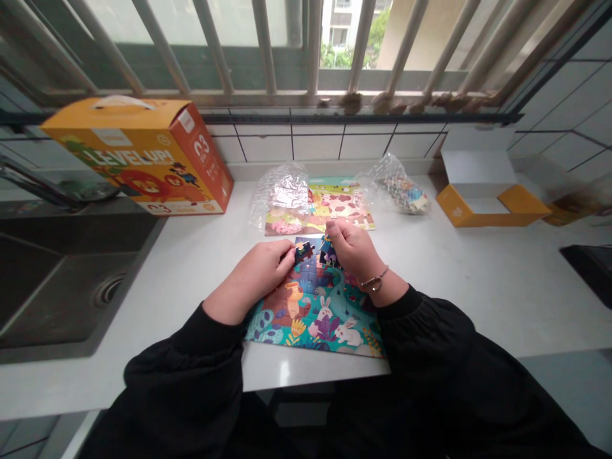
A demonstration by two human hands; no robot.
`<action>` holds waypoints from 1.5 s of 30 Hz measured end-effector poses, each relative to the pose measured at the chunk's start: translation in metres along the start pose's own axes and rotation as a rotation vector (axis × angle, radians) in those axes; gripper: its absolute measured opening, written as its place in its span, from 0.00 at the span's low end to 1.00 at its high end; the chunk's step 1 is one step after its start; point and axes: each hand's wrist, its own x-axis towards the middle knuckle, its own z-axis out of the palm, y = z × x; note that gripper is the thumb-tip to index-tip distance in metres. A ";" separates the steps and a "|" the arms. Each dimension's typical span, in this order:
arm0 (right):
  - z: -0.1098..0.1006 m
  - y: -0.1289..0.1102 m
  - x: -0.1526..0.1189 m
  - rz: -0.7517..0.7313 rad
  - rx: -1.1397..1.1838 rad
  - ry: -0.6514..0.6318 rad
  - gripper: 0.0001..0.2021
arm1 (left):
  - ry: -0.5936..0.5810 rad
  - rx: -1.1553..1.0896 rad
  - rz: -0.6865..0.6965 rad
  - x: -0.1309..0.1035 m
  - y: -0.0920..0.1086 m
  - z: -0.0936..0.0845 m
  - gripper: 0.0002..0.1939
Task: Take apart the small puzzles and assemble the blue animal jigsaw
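Currently I have the left hand [265, 266] over the far left part of the picture puzzle [310, 309], its grip narrow, fingers pinching a dark puzzle piece [305, 250]. Just to its right I see the right hand [352, 248], its grip closed around a blue-and-purple puzzle piece [328, 252]; the two pieces are near each other but apart. The picture puzzle lies flat at the near middle of the tabletop [191, 280], with rabbits along its near side. Beyond it I see a farm-scene puzzle [342, 207], partly under a clear plastic bag [283, 194] at its left. Far right of that sit a bag of pieces [406, 193] and an open orange box [478, 213]; far left stands a large orange carton [143, 159], beside the sink [62, 274].
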 end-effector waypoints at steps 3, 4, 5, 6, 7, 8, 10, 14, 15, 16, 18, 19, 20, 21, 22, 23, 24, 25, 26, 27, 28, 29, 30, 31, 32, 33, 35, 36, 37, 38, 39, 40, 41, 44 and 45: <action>0.002 0.000 0.000 0.002 0.017 -0.041 0.37 | 0.014 -0.141 0.014 0.000 0.004 0.007 0.15; 0.003 -0.001 0.000 0.001 0.022 -0.061 0.38 | 0.001 -0.200 0.019 -0.001 0.006 0.010 0.16; 0.004 -0.001 0.000 0.001 0.023 -0.079 0.38 | -0.019 -0.263 0.021 -0.001 0.008 0.013 0.16; 0.005 -0.001 0.001 0.002 0.021 -0.091 0.39 | -0.039 -0.327 0.017 -0.002 0.009 0.016 0.16; 0.005 -0.001 0.001 0.006 0.019 -0.095 0.39 | -0.062 -0.395 0.005 -0.002 0.009 0.020 0.15; 0.005 -0.001 0.001 0.009 0.015 -0.091 0.39 | -0.083 -0.466 -0.013 -0.003 0.008 0.023 0.14; 0.004 0.000 0.002 0.018 0.002 -0.059 0.39 | -0.127 -0.606 -0.055 -0.003 0.003 0.027 0.16; 0.001 0.000 0.004 0.038 -0.005 0.021 0.39 | -0.107 -0.659 -0.142 -0.001 -0.007 0.032 0.20; 0.001 0.000 0.004 0.038 0.003 0.021 0.39 | -0.078 -0.647 -0.163 0.000 -0.009 0.032 0.19; 0.002 -0.001 0.004 0.033 0.009 0.013 0.39 | -0.052 -0.652 -0.179 0.001 -0.009 0.033 0.18; 0.004 -0.001 0.003 0.014 0.008 -0.024 0.38 | -0.035 -0.728 -0.174 0.002 -0.007 0.034 0.18; 0.005 -0.002 0.002 0.005 0.002 -0.045 0.38 | -0.043 -0.789 -0.150 0.003 -0.005 0.036 0.18; 0.006 -0.001 0.001 -0.001 -0.004 -0.060 0.38 | -0.056 -0.847 -0.117 0.003 -0.002 0.037 0.20; 0.007 -0.001 0.000 0.001 -0.007 -0.063 0.37 | -0.071 -0.895 -0.081 0.003 0.001 0.038 0.22; 0.008 0.000 0.000 0.012 -0.006 -0.058 0.37 | -0.083 -0.927 -0.050 0.002 0.004 0.038 0.24; 0.008 0.000 -0.001 0.027 0.001 -0.046 0.36 | -0.087 -0.937 -0.027 0.002 0.006 0.038 0.26; 0.009 0.001 -0.001 0.043 0.011 -0.030 0.35 | -0.079 -0.917 -0.013 0.001 0.007 0.037 0.26; 0.008 0.002 -0.001 0.057 0.021 -0.016 0.34 | -0.050 -0.858 -0.009 0.001 0.006 0.035 0.25; 0.008 0.002 -0.001 0.067 0.026 -0.006 0.34 | 0.002 -0.758 -0.011 0.001 0.005 0.033 0.23; 0.008 0.003 0.000 0.072 0.027 -0.004 0.33 | 0.068 -0.621 -0.017 0.001 0.003 0.031 0.20; 0.008 0.004 0.000 0.071 0.021 -0.006 0.33 | 0.132 -0.459 -0.020 0.002 0.000 0.029 0.18; 0.008 0.005 0.001 0.068 0.010 -0.011 0.32 | 0.183 -0.291 -0.018 0.003 -0.003 0.028 0.18; 0.008 0.006 0.001 0.064 -0.005 -0.022 0.32 | 0.209 -0.136 -0.013 0.004 -0.006 0.028 0.18; 0.009 0.007 0.002 0.061 -0.023 -0.034 0.32 | 0.211 -0.006 -0.008 0.005 -0.008 0.028 0.20; 0.009 0.008 0.002 0.060 -0.042 -0.047 0.32 | 0.191 0.093 -0.008 0.006 -0.011 0.029 0.21; 0.010 0.009 0.002 0.062 -0.059 -0.059 0.32 | 0.159 0.163 -0.015 0.007 -0.012 0.031 0.22; 0.011 0.010 0.003 0.072 -0.081 -0.074 0.31 | 0.111 0.237 -0.042 0.009 -0.015 0.035 0.23; 0.011 0.010 0.003 0.078 -0.087 -0.077 0.31 | 0.103 0.249 -0.051 0.009 -0.016 0.037 0.23; 0.011 0.011 0.003 0.083 -0.091 -0.079 0.30 | 0.107 0.246 -0.054 0.010 -0.018 0.039 0.23; 0.011 0.011 0.003 0.087 -0.095 -0.082 0.29 | 0.118 0.233 -0.052 0.011 -0.020 0.040 0.23; 0.011 0.010 0.002 0.091 -0.102 -0.083 0.28 | 0.131 0.213 -0.049 0.012 -0.021 0.041 0.23; 0.011 0.010 0.002 0.095 -0.110 -0.083 0.27 | 0.145 0.191 -0.050 0.013 -0.023 0.042 0.22; 0.010 0.009 0.002 0.100 -0.118 -0.084 0.27 | 0.153 0.169 -0.053 0.014 -0.025 0.042 0.20; 0.010 0.007 0.002 0.121 -0.148 -0.091 0.25 | 0.160 0.123 -0.072 0.017 -0.028 0.043 0.13; 0.010 0.007 0.002 0.126 -0.157 -0.096 0.25 | 0.167 0.119 -0.078 0.017 -0.027 0.043 0.12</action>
